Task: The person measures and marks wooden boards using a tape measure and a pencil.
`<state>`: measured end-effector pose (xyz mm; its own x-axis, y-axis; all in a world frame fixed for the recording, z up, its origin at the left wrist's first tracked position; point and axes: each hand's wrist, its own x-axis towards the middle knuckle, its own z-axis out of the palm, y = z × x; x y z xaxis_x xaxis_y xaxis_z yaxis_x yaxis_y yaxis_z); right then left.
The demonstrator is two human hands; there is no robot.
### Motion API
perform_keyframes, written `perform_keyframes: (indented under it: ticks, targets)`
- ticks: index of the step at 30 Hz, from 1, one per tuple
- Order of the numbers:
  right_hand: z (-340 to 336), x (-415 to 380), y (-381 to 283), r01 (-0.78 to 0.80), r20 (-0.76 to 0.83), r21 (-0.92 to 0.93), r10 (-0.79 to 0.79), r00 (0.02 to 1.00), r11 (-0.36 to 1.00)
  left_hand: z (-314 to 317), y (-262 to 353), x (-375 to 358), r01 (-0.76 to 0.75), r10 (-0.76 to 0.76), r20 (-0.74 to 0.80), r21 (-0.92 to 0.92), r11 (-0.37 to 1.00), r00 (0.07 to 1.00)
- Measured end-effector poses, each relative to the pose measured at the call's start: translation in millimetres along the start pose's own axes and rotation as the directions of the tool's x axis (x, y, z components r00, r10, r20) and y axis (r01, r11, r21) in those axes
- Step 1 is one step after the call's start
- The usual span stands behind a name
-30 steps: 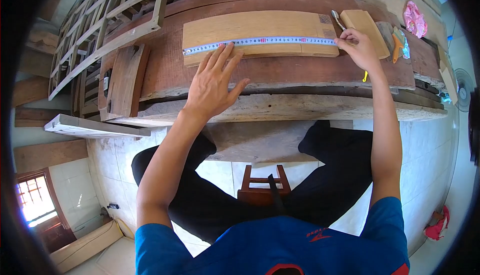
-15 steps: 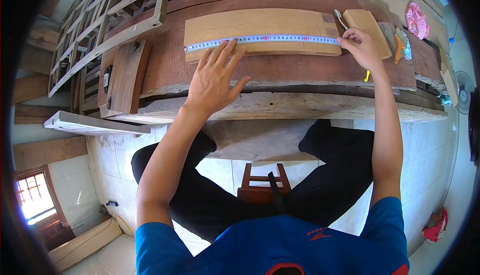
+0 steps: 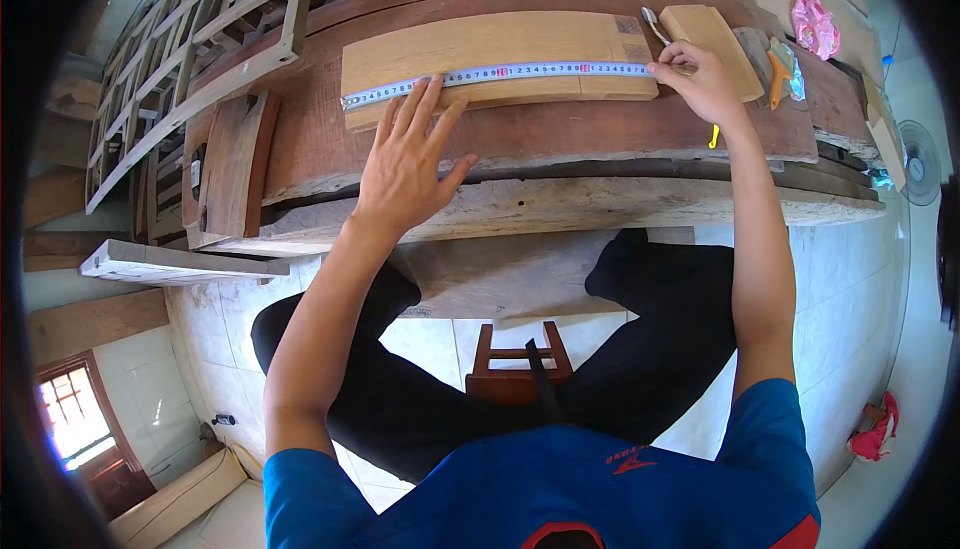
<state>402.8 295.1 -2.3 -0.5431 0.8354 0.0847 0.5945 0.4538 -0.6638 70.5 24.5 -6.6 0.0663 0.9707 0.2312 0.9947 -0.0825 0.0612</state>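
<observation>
A light wooden board [image 3: 480,41] lies lengthwise on a reddish-brown plank bench [image 3: 560,134]. Along its near side stretches a white measuring tape [image 3: 545,73] with printed numbers. My left hand [image 3: 402,174] is spread out, its fingertips resting on the tape and the board's near edge. At the board's right end, my right hand [image 3: 702,79] pinches the tape between thumb and fingers; whatever else is in the palm is hidden. Just beyond those fingers is a toothbrush-like tool [image 3: 655,25], beside a second, shorter light board [image 3: 715,47].
Right of the boards lie an orange-handled tool [image 3: 778,79] and a pink cloth [image 3: 815,24]. A small yellow piece [image 3: 714,137] shows near my right wrist. Dark wood pieces [image 3: 235,164] and a slatted wooden frame [image 3: 190,59] stand at left. A small stool [image 3: 500,384] is below me.
The whole view has shifted slightly, so everything appears a little further left. Both hands keep their places on the tape and board.
</observation>
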Motion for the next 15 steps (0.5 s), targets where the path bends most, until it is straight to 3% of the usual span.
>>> perform_keyframes:
  ticks: [15]
  targets:
    - [-3.1,0.7,-5.7,0.022,0.027,0.007,-0.022,0.999,1.0,-0.8,-3.1,-1.2,-0.002,-0.003,0.06,0.08,0.997,0.998]
